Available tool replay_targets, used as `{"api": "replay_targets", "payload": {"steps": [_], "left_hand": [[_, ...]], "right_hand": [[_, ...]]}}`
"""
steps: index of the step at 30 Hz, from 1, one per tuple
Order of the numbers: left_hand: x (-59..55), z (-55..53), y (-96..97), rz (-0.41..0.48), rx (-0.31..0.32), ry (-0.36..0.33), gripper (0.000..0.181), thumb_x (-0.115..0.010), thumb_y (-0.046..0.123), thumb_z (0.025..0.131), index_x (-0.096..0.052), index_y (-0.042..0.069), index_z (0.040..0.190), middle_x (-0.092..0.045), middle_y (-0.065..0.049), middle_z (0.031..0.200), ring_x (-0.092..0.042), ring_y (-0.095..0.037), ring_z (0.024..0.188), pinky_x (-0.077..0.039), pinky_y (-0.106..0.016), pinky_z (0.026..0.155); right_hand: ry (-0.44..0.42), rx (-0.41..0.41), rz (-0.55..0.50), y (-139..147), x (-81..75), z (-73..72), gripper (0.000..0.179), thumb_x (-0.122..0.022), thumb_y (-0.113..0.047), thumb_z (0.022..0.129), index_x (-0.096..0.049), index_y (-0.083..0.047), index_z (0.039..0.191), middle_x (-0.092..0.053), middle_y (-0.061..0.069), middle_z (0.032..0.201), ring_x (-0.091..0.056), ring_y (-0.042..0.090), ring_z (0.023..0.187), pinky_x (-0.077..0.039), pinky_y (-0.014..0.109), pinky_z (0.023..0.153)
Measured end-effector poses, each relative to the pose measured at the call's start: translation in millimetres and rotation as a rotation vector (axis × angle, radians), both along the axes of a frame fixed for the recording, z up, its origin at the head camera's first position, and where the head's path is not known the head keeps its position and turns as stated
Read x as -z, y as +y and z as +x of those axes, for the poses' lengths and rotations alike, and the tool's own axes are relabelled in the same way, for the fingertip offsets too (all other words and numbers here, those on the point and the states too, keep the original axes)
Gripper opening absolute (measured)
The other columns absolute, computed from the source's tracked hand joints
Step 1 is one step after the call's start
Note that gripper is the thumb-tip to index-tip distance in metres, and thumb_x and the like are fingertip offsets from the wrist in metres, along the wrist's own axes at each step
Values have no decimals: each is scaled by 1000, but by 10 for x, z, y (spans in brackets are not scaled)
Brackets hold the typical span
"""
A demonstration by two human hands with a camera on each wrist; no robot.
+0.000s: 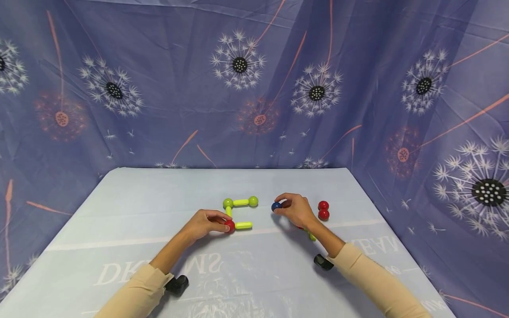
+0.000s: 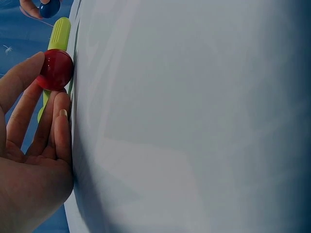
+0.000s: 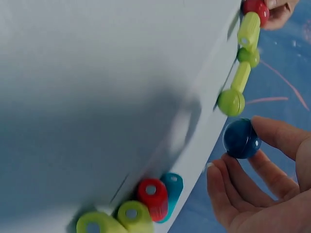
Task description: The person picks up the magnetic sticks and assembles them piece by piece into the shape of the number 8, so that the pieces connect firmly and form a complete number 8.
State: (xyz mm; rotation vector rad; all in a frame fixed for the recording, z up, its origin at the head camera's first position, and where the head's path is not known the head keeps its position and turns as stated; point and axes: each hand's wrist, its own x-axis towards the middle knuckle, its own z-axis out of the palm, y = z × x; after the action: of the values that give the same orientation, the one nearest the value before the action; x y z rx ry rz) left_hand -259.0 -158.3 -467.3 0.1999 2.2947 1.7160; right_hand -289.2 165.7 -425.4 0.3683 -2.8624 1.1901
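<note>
My left hand [image 1: 204, 224] pinches a glossy red ball [image 1: 229, 226] between thumb and fingers, low on the table. From that ball a yellow-green rod [image 1: 244, 225] points right, and another rod [image 1: 228, 212] runs back to a green ball [image 1: 228, 203]. A further rod [image 1: 241, 202] joins this one to a second green ball [image 1: 253, 201], so the pieces form an angular, open shape. To the right of it, my right hand [image 1: 296, 210] holds a dark blue ball [image 3: 241, 138] by the fingertips, raised off the table.
Two red balls [image 1: 324, 210] lie touching, right of my right hand. Several short rods with metal end discs, among them a red one [image 3: 153, 199], a teal one [image 3: 173, 191] and a yellow-green one [image 3: 133, 216], sit partly hidden beneath the right forearm. A patterned curtain [image 1: 179, 110] borders the table.
</note>
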Motion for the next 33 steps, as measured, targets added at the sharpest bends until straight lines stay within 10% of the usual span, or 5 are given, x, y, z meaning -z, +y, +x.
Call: {"api": "replay_targets", "payload": {"steps": [33], "left_hand": [[15, -1, -14, 15, 17, 29, 36, -86, 14, 79, -77, 4, 112, -76, -6, 96, -68, -14, 92, -49, -27, 85]], "right_hand": [[-77, -130, 54, -366, 190, 213, 30, -85, -20, 81, -76, -17, 110, -76, 1, 94, -68, 15, 89, -49, 41, 86]]}}
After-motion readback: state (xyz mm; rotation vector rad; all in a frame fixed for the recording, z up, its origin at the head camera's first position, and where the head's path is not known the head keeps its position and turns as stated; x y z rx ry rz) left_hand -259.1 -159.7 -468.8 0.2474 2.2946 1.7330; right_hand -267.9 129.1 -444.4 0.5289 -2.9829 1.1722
